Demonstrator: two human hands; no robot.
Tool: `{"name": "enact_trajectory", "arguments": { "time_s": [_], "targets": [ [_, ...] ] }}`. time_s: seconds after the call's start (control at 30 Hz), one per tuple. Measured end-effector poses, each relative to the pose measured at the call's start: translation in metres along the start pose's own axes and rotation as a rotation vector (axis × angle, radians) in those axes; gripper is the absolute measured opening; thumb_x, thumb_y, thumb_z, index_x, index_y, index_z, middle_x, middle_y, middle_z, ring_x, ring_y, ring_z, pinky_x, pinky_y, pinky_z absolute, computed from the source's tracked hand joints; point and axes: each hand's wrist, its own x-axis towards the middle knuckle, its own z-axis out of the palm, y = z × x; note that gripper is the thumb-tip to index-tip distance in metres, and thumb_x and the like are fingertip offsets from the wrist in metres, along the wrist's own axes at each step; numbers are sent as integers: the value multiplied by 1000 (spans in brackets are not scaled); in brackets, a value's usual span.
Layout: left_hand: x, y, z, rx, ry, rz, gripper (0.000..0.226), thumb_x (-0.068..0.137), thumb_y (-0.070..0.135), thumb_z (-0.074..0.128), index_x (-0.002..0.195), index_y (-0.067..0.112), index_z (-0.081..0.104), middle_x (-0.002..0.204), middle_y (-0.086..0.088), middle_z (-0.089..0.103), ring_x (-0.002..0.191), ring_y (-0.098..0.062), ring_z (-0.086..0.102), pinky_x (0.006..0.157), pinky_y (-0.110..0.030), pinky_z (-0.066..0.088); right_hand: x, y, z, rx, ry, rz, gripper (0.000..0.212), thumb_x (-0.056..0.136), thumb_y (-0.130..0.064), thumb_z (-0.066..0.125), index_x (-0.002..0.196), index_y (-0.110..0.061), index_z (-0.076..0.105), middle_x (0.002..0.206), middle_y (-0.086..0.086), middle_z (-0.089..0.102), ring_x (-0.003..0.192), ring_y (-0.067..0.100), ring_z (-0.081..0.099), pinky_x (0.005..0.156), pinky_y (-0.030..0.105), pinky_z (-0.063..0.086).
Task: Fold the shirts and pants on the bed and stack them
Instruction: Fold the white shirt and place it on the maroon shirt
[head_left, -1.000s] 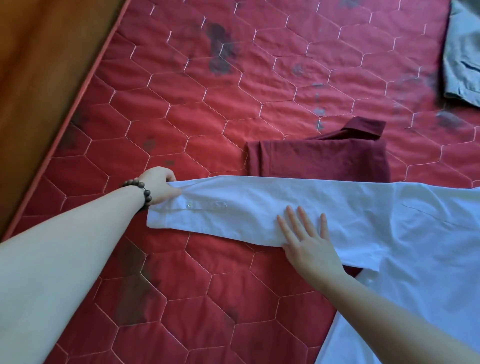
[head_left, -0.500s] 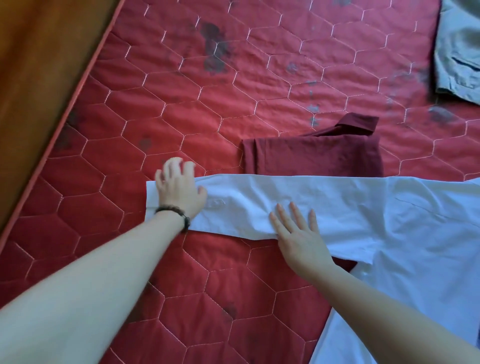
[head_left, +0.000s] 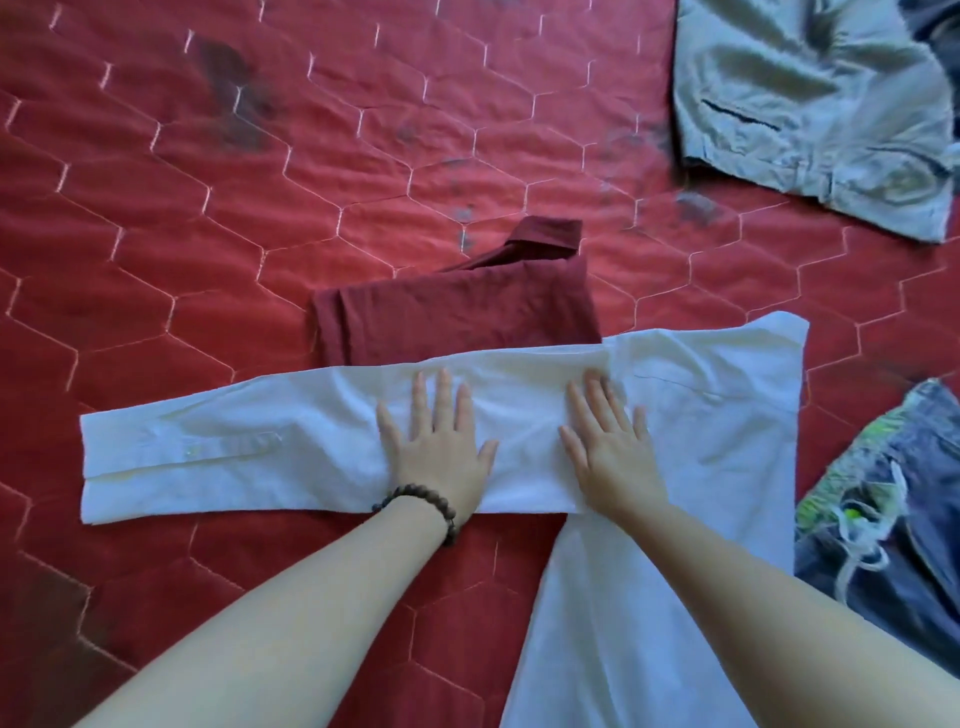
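Since a second ago our left hand has let go of the cuff and slid inward along the sleeve of the white shirt, and now both palms lie flat on that sleeve, side by side and close together. Our right hand sits where the sleeve meets the shirt body. On each hand the fingers are straight and slightly spread, pressing the cloth and gripping nothing. A dark bead bracelet circles the left wrist.

We take the white shirt as our landmark. It lies spread on the red quilted mattress, its sleeve stretched out to the left, the cuff end well left of our left hand. Just beyond the sleeve, partly under its far edge, sits the folded maroon shirt, collar pointing away. Far beyond the white shirt, to the right, lie grey pants, unfolded. Right of the white shirt lies a dark blue garment with green print and a white drawstring.
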Motion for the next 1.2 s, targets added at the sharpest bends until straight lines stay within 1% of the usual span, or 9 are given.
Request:
{"name": "enact_trajectory", "arguments": {
  "time_s": [0.1, 0.17, 0.3, 0.4, 0.5, 0.67, 0.87, 1.03, 1.2],
  "targets": [
    [5, 35, -10, -54, 56, -69, 76, 94, 42, 32, 149, -2, 3, 158, -20, -8, 144, -32, -17, 111, -61, -9, -1, 36, 0, 53, 47, 187, 58, 102, -38, 24, 153, -22, 2, 161, -3, -5, 147, 12, -8, 119, 46, -2],
    [10, 62, -13, -68, 140, 94, 69, 93, 26, 29, 148, -4, -1, 157, -22, -9, 143, -34, -18, 114, -53, -13, 2, 50, 0, 85, 81, 212, 55, 103, -33, 26, 153, -19, 8, 161, -2, 0, 148, 13, -4, 119, 44, -2],
    [25, 120, -9, -75, 151, 511, 61, 95, 17, 18, 149, 3, -8, 158, -12, -13, 144, -26, -18, 116, -38, -17, 23, 58, -3, 142, 91, -27, 52, 102, -23, 32, 151, -19, 16, 156, -12, 2, 148, 12, 2, 117, 36, -8],
    [40, 134, 3, -35, 161, 430, 65, 98, 38, 19, 150, 9, -9, 160, -4, -12, 145, -17, -18, 116, -44, -15, 34, 74, -5, 115, 104, -103, 51, 102, -27, 34, 151, -27, 18, 156, -13, 7, 147, 11, 2, 116, 36, -11],
    [44, 121, 12, 61, 231, 373, 74, 92, 60, 13, 151, 20, -6, 160, 0, -9, 146, -20, -16, 114, -57, -10, 37, 99, -4, -13, 129, -52, 52, 101, -40, 27, 147, -39, 2, 155, -15, -7, 147, 13, -5, 115, 40, -14],
    [45, 115, 15, 139, 250, 357, 77, 87, 67, 14, 152, 27, 7, 161, -1, 3, 147, -31, -5, 108, -70, -1, 37, 131, -6, -71, 170, 142, 58, 95, -54, 10, 150, -39, -1, 161, -7, -6, 147, 14, -12, 116, 37, -16],
    [46, 115, 15, 147, 240, 362, 78, 86, 68, 16, 152, 27, 8, 161, -2, 2, 147, -30, -7, 108, -70, -2, 14, 115, 6, -59, 208, 154, 59, 97, -52, 16, 151, -32, 3, 161, 6, 1, 148, 20, -6, 116, 49, -12],
    [37, 117, 14, 103, 226, 331, 74, 86, 64, 11, 151, 31, -2, 160, 1, -8, 145, -23, -17, 109, -66, -8, -41, 71, 41, -25, 211, 29, 63, 95, -50, 28, 151, -23, 20, 160, 6, 13, 148, 23, 8, 114, 60, 5],
    [-5, 103, 25, 58, 168, 383, 74, 84, 60, 10, 150, 31, -7, 159, 0, -15, 145, -19, -20, 115, -54, -7, -63, 44, 44, -2, 189, 40, 58, 96, -40, 25, 148, -16, 32, 156, 9, 24, 145, 26, 18, 113, 64, 14]
  ]
}}
